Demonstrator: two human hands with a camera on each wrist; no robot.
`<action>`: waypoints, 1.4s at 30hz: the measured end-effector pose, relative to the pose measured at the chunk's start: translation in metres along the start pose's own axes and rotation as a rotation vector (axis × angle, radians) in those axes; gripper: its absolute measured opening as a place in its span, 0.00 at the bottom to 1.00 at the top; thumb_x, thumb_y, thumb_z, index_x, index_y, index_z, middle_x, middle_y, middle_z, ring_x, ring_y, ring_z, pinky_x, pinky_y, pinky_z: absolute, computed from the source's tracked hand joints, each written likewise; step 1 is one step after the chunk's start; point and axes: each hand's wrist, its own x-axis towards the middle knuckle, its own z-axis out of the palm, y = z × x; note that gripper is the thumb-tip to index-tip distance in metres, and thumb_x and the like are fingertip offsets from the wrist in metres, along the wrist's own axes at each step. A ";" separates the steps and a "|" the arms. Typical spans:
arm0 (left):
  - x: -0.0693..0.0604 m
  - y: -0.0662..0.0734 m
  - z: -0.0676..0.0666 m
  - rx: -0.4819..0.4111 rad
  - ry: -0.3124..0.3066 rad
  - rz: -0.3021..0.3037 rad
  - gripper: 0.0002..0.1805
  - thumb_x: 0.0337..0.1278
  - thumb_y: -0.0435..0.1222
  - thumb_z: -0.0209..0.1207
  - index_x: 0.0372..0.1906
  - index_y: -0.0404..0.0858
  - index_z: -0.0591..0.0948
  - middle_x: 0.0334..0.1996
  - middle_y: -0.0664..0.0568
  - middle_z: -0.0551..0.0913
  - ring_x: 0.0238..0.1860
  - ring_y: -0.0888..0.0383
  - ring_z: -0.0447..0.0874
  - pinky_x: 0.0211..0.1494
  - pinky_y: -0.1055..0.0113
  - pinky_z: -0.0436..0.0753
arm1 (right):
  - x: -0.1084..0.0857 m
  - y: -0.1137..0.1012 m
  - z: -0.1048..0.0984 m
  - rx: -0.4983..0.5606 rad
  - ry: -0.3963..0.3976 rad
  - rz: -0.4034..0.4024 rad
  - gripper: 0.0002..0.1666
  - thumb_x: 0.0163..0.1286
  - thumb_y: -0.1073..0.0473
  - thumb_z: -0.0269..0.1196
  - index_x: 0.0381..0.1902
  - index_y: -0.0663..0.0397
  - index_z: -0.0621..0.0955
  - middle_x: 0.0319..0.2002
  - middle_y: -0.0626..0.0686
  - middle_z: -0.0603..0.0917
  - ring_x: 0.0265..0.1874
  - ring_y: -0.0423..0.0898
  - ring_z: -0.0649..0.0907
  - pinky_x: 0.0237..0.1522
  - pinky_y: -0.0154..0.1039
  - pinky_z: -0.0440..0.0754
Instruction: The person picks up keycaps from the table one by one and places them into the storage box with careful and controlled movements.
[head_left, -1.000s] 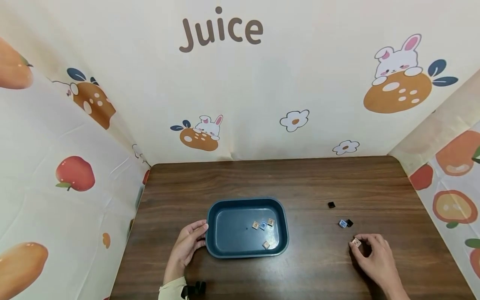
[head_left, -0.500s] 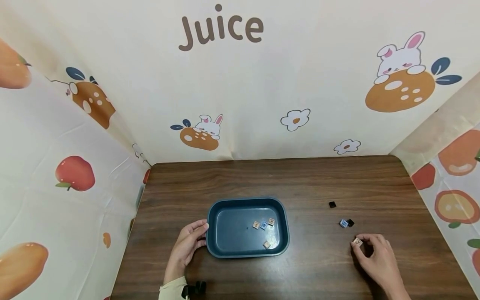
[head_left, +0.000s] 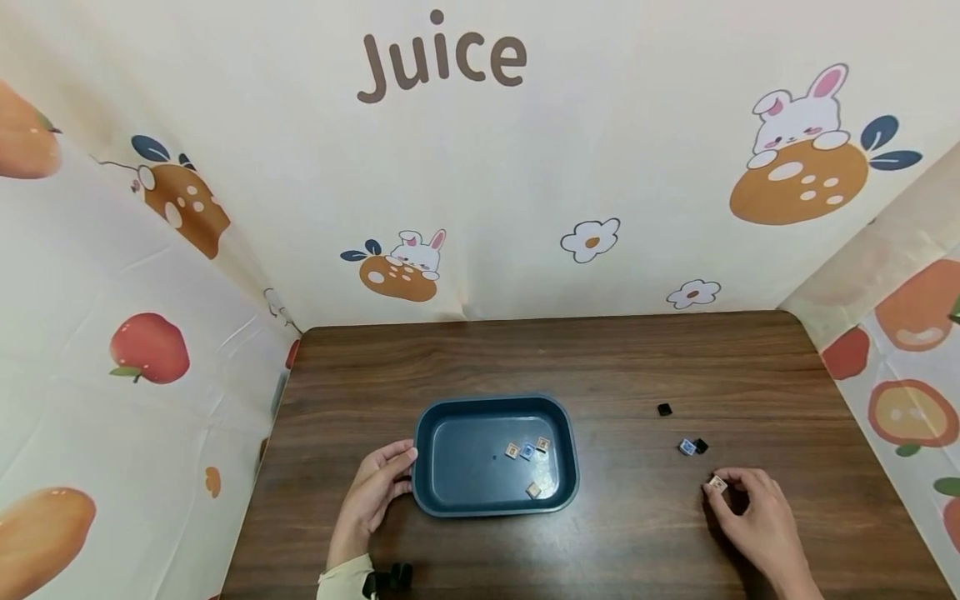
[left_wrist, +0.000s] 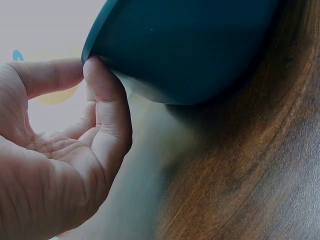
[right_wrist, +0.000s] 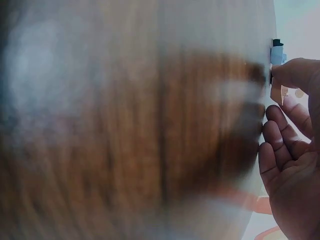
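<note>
In the head view the left hand point(head_left: 372, 490) pinches the left rim of a dark blue tray point(head_left: 450, 510) between thumb and fingers; the left wrist view shows the thumb on the tray's edge point(left_wrist: 95, 37). Inside the tray lie two tan tiles point(head_left: 512, 451) and a blue tile point(head_left: 527, 451) in a row, and a paler tile point(head_left: 533, 490) nearer the front. At the right, the right hand point(head_left: 757, 517) pinches a light tan tile point(head_left: 717, 484) between thumb and index finger, low at the table. The right wrist view shows this tile point(right_wrist: 276, 93) edge-on beside the fingers.
Just behind the right hand a blue tile point(head_left: 687, 447) and a black tile point(head_left: 701, 446) lie together, with another black tile point(head_left: 664, 409) farther back. Printed cloth walls point(head_left: 510, 167) stand along the back and sides of the wooden table point(head_left: 615, 358).
Over the last second the right hand and its tile appear slightly farther right, along with a small shift of the whole view. The left hand stays on the tray's rim.
</note>
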 end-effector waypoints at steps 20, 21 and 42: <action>-0.002 0.000 0.001 0.006 -0.017 0.011 0.28 0.77 0.37 0.58 0.71 0.23 0.68 0.37 0.60 0.86 0.38 0.65 0.84 0.39 0.71 0.86 | 0.006 -0.014 -0.007 0.034 -0.001 -0.008 0.11 0.62 0.60 0.78 0.40 0.52 0.86 0.42 0.55 0.85 0.42 0.15 0.63 0.40 0.28 0.68; -0.001 0.000 0.000 0.006 -0.019 0.013 0.28 0.77 0.37 0.58 0.71 0.23 0.68 0.37 0.60 0.86 0.38 0.65 0.84 0.39 0.71 0.86 | 0.007 -0.015 -0.006 0.040 0.005 -0.015 0.11 0.61 0.60 0.78 0.40 0.51 0.86 0.41 0.55 0.85 0.42 0.15 0.64 0.40 0.28 0.68; 0.001 -0.001 -0.001 0.001 -0.003 0.001 0.27 0.77 0.36 0.57 0.70 0.23 0.68 0.36 0.61 0.85 0.37 0.65 0.83 0.38 0.71 0.85 | 0.028 -0.057 0.006 0.161 0.092 -0.226 0.18 0.52 0.69 0.80 0.39 0.51 0.86 0.39 0.51 0.86 0.45 0.22 0.71 0.49 0.26 0.70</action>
